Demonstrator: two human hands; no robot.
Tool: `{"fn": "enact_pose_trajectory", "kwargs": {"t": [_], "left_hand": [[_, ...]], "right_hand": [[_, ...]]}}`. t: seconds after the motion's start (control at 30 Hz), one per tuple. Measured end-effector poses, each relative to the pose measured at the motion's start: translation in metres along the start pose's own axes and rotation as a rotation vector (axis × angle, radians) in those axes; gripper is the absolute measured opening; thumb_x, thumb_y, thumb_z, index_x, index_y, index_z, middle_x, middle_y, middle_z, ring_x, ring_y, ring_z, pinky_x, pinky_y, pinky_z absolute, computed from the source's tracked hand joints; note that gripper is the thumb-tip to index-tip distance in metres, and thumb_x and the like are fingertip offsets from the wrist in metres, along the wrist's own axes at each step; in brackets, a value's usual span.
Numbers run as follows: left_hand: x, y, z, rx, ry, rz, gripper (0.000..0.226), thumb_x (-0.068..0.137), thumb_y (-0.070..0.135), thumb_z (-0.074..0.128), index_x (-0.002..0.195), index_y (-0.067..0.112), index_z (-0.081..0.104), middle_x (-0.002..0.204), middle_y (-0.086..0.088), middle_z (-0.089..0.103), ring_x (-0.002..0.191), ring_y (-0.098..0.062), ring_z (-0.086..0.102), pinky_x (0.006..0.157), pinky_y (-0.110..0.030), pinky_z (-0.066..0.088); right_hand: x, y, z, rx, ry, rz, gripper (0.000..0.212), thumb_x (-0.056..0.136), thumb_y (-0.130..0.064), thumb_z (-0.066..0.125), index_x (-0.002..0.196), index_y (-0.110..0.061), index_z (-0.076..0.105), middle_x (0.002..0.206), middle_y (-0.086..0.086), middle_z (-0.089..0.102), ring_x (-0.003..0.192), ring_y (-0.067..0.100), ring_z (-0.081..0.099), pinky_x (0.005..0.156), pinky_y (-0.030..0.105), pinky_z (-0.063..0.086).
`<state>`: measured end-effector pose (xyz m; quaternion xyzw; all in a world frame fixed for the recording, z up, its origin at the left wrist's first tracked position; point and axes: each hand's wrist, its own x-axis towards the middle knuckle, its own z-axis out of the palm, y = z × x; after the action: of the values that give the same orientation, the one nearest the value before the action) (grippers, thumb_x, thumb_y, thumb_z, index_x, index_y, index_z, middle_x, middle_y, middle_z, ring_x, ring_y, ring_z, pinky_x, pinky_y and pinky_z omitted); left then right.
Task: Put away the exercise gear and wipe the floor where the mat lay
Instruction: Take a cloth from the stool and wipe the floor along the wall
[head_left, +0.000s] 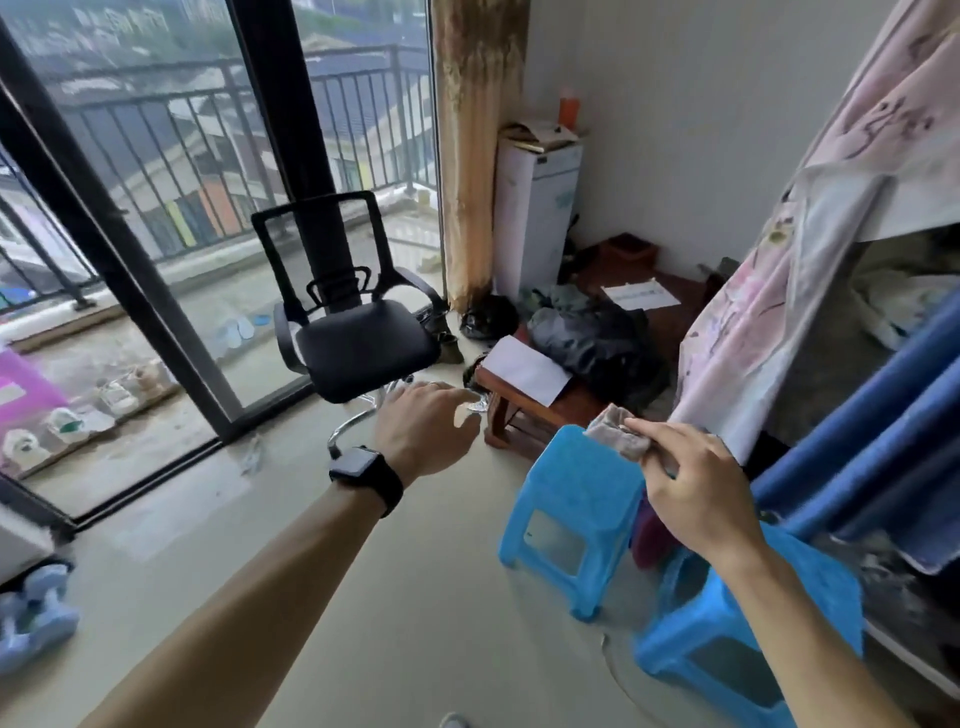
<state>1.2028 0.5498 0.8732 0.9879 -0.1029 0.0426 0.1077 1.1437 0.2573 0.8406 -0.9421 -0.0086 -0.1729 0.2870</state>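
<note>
My right hand (696, 478) is closed around a small grey-brown cloth (618, 434), held in the air above a blue plastic stool (576, 499). My left hand (423, 428), with a black watch on the wrist, reaches forward with loosely spread fingers and holds nothing; it hovers in front of the black office chair (358, 343). A rolled blue mat (872, 457) leans at the right, under the pink floral curtain. The beige floor (405, 597) lies bare below my arms.
A second blue stool (737, 629) stands near right. A low wooden table (535, 389) with paper and dark bags sits ahead, a white box (535, 218) in the corner. Glass sliding door at left, shoes outside. Blue slippers (36, 618) lie far left.
</note>
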Motion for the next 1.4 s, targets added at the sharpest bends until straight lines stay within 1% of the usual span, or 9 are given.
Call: {"fn": "enact_pose_trajectory", "kwargs": {"t": [0.23, 0.33, 0.4, 0.5, 0.6, 0.7, 0.87, 1.13, 1.4], "left_hand": [[0.148, 0.011, 0.034, -0.038, -0.099, 0.131, 0.040, 0.094, 0.047, 0.044, 0.131, 0.042, 0.057, 0.132, 0.010, 0.062, 0.126, -0.018, 0.052, 0.099, -0.037, 0.039], [0.202, 0.023, 0.066, -0.042, -0.147, 0.174, 0.042, 0.093, 0.045, 0.042, 0.133, 0.043, 0.056, 0.135, 0.011, 0.060, 0.128, -0.017, 0.050, 0.101, -0.036, 0.038], [0.231, 0.037, 0.090, -0.032, -0.186, 0.189, 0.040, 0.094, 0.045, 0.043, 0.131, 0.043, 0.058, 0.133, 0.010, 0.062, 0.126, -0.019, 0.052, 0.101, -0.037, 0.037], [0.271, 0.058, 0.125, -0.053, -0.229, 0.219, 0.033, 0.093, 0.042, 0.047, 0.121, 0.045, 0.064, 0.123, 0.010, 0.067, 0.119, -0.020, 0.055, 0.096, -0.036, 0.037], [0.302, 0.073, 0.167, -0.036, -0.331, 0.214, 0.036, 0.094, 0.039, 0.047, 0.127, 0.042, 0.061, 0.132, 0.010, 0.062, 0.127, -0.018, 0.050, 0.102, -0.036, 0.035], [0.321, 0.082, 0.215, 0.028, -0.455, 0.215, 0.044, 0.094, 0.046, 0.045, 0.136, 0.040, 0.054, 0.141, 0.011, 0.055, 0.135, -0.015, 0.042, 0.109, -0.037, 0.034], [0.331, 0.086, 0.274, 0.023, -0.634, 0.219, 0.044, 0.096, 0.046, 0.043, 0.137, 0.037, 0.054, 0.143, 0.012, 0.054, 0.137, -0.014, 0.039, 0.111, -0.036, 0.031], [0.357, 0.064, 0.385, 0.063, -0.839, 0.266, 0.045, 0.097, 0.044, 0.043, 0.141, 0.035, 0.050, 0.146, 0.009, 0.051, 0.139, -0.016, 0.038, 0.112, -0.037, 0.029], [0.372, 0.045, 0.510, 0.109, -0.983, 0.351, 0.049, 0.097, 0.040, 0.045, 0.145, 0.033, 0.044, 0.151, 0.004, 0.045, 0.142, -0.018, 0.034, 0.115, -0.040, 0.028]], "right_hand": [[0.087, 0.040, 0.026, -0.025, 0.079, 0.114, 0.038, 0.088, -0.009, 0.065, 0.119, -0.030, 0.071, 0.114, -0.007, 0.070, 0.103, 0.024, 0.063, 0.096, 0.034, 0.047], [0.112, 0.069, 0.040, -0.042, 0.085, 0.194, 0.040, 0.086, -0.008, 0.067, 0.118, -0.030, 0.072, 0.114, -0.008, 0.070, 0.101, 0.021, 0.060, 0.090, 0.017, 0.037], [0.127, 0.088, 0.051, -0.066, 0.082, 0.233, 0.039, 0.085, -0.006, 0.068, 0.117, -0.028, 0.073, 0.113, -0.007, 0.070, 0.099, 0.018, 0.056, 0.083, 0.012, 0.030], [0.150, 0.132, 0.078, -0.075, 0.040, 0.292, 0.041, 0.083, -0.003, 0.068, 0.116, -0.027, 0.074, 0.111, -0.004, 0.071, 0.097, 0.024, 0.060, 0.086, 0.019, 0.036], [0.166, 0.173, 0.106, -0.065, -0.022, 0.351, 0.043, 0.081, -0.002, 0.068, 0.115, -0.028, 0.074, 0.108, -0.004, 0.071, 0.095, 0.026, 0.063, 0.087, 0.032, 0.047], [0.173, 0.205, 0.135, -0.036, -0.059, 0.401, 0.042, 0.081, 0.000, 0.069, 0.113, -0.025, 0.075, 0.105, -0.002, 0.072, 0.090, 0.026, 0.064, 0.085, 0.031, 0.044], [0.171, 0.254, 0.186, 0.019, -0.195, 0.607, 0.040, 0.083, -0.007, 0.065, 0.116, -0.029, 0.073, 0.110, -0.005, 0.072, 0.100, 0.023, 0.067, 0.089, 0.035, 0.053], [0.162, 0.299, 0.285, 0.004, -0.345, 0.783, 0.039, 0.088, -0.014, 0.059, 0.120, -0.033, 0.070, 0.112, -0.006, 0.069, 0.101, 0.027, 0.063, 0.084, 0.035, 0.053], [0.135, 0.338, 0.388, 0.025, -0.482, 0.934, 0.037, 0.092, -0.017, 0.055, 0.123, -0.030, 0.068, 0.117, 0.003, 0.068, 0.106, 0.029, 0.060, 0.092, 0.035, 0.049]]}}
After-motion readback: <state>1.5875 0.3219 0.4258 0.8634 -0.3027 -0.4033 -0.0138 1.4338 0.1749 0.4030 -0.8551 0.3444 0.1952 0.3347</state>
